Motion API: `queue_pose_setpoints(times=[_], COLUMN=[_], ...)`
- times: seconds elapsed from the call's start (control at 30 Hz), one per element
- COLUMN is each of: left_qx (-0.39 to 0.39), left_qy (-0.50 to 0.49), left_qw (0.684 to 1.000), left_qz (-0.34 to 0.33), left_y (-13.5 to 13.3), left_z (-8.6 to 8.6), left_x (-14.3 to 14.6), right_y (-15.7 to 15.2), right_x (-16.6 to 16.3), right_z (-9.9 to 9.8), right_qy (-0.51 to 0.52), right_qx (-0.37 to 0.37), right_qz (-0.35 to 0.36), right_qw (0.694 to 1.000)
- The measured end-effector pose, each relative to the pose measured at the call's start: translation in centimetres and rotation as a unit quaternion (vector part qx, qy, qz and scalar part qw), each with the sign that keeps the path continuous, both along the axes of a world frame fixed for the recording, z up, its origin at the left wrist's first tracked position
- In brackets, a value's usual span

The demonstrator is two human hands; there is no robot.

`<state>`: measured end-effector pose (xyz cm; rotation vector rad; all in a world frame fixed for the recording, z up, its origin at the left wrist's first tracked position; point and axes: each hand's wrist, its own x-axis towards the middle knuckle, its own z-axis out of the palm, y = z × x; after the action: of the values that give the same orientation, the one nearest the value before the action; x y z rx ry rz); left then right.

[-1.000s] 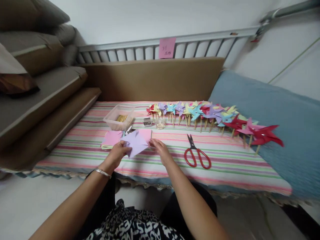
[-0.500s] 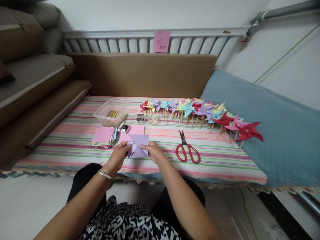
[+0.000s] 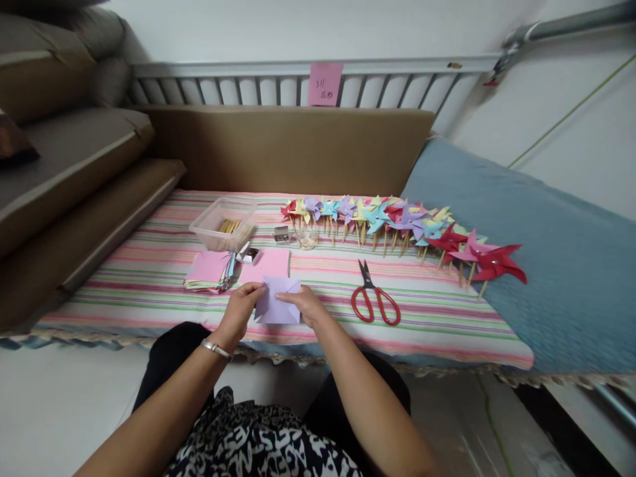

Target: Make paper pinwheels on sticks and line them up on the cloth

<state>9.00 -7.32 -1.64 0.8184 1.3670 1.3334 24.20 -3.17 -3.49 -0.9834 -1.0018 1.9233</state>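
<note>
A square of purple paper [image 3: 278, 310] with slits at its corners is held between my hands above the front of the striped cloth. My left hand [image 3: 242, 306] pinches its left edge, fingers closed. At the right side my right hand [image 3: 307, 303] grips it, thumb lying on its face. Just behind the paper is a pink paper sheet [image 3: 271, 262]. Left of that lies a stack of coloured paper squares [image 3: 209, 268], with a small open box [image 3: 250, 255] beside it. Red-handled scissors [image 3: 370, 295] rest to the right of my right hand.
A clear plastic box [image 3: 218, 225] holds short wooden sticks. Behind the pink sheet stand a small box of pins [image 3: 281, 234] and a clear cup [image 3: 307, 240]. Finished paper pinwheels [image 3: 407, 220] form a long row at the back right. A cardboard panel [image 3: 288, 149] stands behind.
The purple paper has been turned and brought slightly nearer to me, and now appears flatter. Both hands keep hold of it, the right thumb further across. The view has shifted slightly.
</note>
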Motion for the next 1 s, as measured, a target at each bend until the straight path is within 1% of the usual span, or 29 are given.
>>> queue_pose_setpoints(times=[0.23,0.53,0.7,1.0], left_qx=[0.012,0.023,0.033,0.024], left_qy=[-0.003,-0.009,-0.001,-0.005], left_qw=[1.0,0.999,0.999,0.999], left_qz=[0.011,0.02,0.036,0.033], left_y=[0.31,0.31,0.53,0.44], left_z=[-0.17,0.13,-0.11,-0.11], left_x=[-0.56,-0.3,-0.48,-0.5], right_y=[0.19,0.17,0.14,0.2], right_x=[0.01,0.03,0.11,0.06], right_z=[-0.24,-0.26,-0.23,-0.48], right_qy=[-0.013,-0.022,-0.027,-0.026], right_qx=[0.0,0.006,0.008,0.003], right_qz=[-0.001,0.002,0.007,0.008], right_qw=[1.0,1.0,1.0,1.0])
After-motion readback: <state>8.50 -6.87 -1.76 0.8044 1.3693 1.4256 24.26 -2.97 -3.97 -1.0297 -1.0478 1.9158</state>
